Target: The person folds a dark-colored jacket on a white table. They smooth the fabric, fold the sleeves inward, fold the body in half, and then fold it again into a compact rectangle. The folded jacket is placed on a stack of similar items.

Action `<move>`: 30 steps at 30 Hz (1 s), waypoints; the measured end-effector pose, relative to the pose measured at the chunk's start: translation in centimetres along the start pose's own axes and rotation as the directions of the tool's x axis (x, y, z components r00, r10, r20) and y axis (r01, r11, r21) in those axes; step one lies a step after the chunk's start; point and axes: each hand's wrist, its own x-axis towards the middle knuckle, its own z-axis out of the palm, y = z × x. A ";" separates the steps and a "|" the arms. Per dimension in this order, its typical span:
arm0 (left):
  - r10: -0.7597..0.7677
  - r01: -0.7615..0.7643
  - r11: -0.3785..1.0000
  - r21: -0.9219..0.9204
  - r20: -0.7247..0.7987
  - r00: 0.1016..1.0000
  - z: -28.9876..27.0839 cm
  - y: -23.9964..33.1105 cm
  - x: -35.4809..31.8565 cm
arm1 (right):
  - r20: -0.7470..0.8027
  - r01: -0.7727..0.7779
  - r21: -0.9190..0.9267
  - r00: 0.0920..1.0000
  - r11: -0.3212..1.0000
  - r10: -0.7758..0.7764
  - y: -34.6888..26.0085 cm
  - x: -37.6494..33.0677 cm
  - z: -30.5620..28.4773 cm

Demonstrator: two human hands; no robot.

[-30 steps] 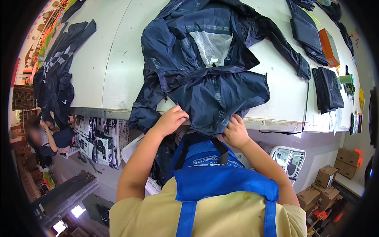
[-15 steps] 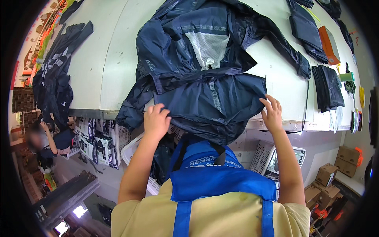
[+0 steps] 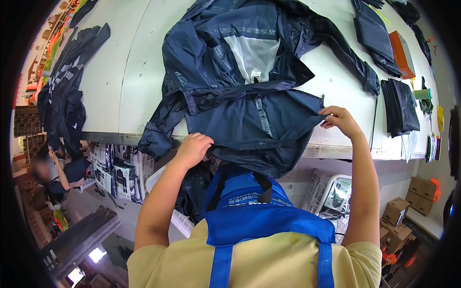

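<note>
A dark navy rain jacket (image 3: 230, 120) lies spread on the white table, its lower part hanging over the front edge. White mesh lining (image 3: 254, 55) shows in its upper middle, and one sleeve reaches out to the right. My left hand (image 3: 193, 150) is closed on the jacket's fabric at the left of the hanging part, near the table edge. On the other side, my right hand (image 3: 340, 121) pinches the jacket's right edge between thumb and fingers and pulls the cloth taut. The lower hem sags in a fold between both hands.
Dark garments (image 3: 72, 91) lie at the table's left end. Folded black pieces (image 3: 401, 108), an orange box (image 3: 401, 55) and a green roll (image 3: 423, 94) sit on the right. Under the table stand white baskets (image 3: 317, 192) with packaged goods. A person (image 3: 62, 173) is at far left; cartons (image 3: 396, 211) stand right.
My right hand has moved up and to the right, drawing the jacket's edge with it. The left hand has shifted slightly, its fingers now closed more tightly on the cloth.
</note>
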 end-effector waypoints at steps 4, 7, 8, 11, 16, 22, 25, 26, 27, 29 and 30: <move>-0.125 0.125 0.992 -0.035 0.000 0.992 -0.6 -1.4 0.3 | -0.054 0.018 -0.485 0.997 0.874 -0.051 4.2 2.0 -2.0; -0.110 0.110 0.994 0.021 -0.009 0.994 0.1 -1.6 1.0 | -0.200 -0.081 -0.832 0.966 0.548 -0.162 2.7 1.7 2.1; -0.124 0.124 0.992 0.027 -0.019 0.992 0.1 -1.5 1.0 | -0.332 -0.161 -0.863 0.895 0.479 -0.297 1.9 1.0 4.1; -0.170 0.176 0.982 0.070 -0.075 0.983 0.1 -0.4 0.6 | -0.255 0.262 -0.786 0.687 0.560 -0.680 0.3 -0.3 11.4; -0.218 0.251 0.967 0.048 -0.354 0.909 0.3 1.3 1.6 | 0.029 0.271 -0.849 0.880 0.453 -0.473 2.8 -3.3 20.8; -0.834 -0.075 0.215 -0.974 -0.223 0.505 6.6 4.2 -2.3 | 0.115 0.382 -0.823 0.837 0.420 -0.535 3.0 -4.2 21.9; -0.809 -0.091 -0.162 -0.983 0.079 0.582 4.8 5.4 -1.7 | 0.104 0.370 -0.836 0.832 0.406 -0.545 2.3 -4.2 21.8; -0.755 -0.081 -0.294 -0.952 0.179 0.631 3.6 5.9 -1.2 | 0.094 0.373 -0.828 0.829 0.420 -0.551 2.1 -3.8 21.6; -0.791 -0.014 -0.151 -0.989 0.112 0.602 2.5 7.5 -1.0 | 0.081 0.387 -0.825 0.801 0.411 -0.593 1.6 -3.5 21.5; -0.617 0.068 0.486 -0.872 -0.287 0.733 1.6 10.4 0.3 | 0.124 0.427 -0.797 0.808 0.428 -0.576 0.5 -2.7 21.2; -0.443 0.153 0.784 -0.601 -0.369 0.817 0.2 13.4 1.6 | 0.150 0.448 -0.777 0.813 0.442 -0.562 0.5 -2.2 21.1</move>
